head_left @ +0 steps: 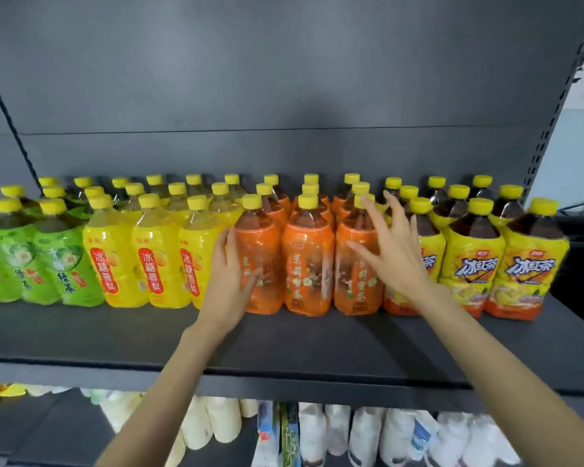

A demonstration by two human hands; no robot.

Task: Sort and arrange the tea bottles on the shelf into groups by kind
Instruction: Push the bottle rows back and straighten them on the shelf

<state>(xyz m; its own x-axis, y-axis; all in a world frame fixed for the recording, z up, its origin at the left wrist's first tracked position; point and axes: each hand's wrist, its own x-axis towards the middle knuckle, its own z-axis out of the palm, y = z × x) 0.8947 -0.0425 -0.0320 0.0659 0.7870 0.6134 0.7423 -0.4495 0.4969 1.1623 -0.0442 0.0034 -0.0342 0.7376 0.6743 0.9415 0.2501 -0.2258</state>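
On the shelf [284, 342] I see the tea bottles standing upright in four groups: green tea bottles [48, 261] at the far left, then yellow pear drink bottles [155, 254], orange jasmine tea bottles [307, 261] and iced black tea bottles [472, 261] at the right. My left hand [231, 274] rests against the leftmost orange bottle [262, 241], its fingers [246, 281] straight and released, grasping nothing. My right hand [395, 254] is in front of the gap between the orange and iced tea groups, fingers spread wide and released. I cannot tell whether it touches a bottle. White packets [321, 433] lie on the level below.
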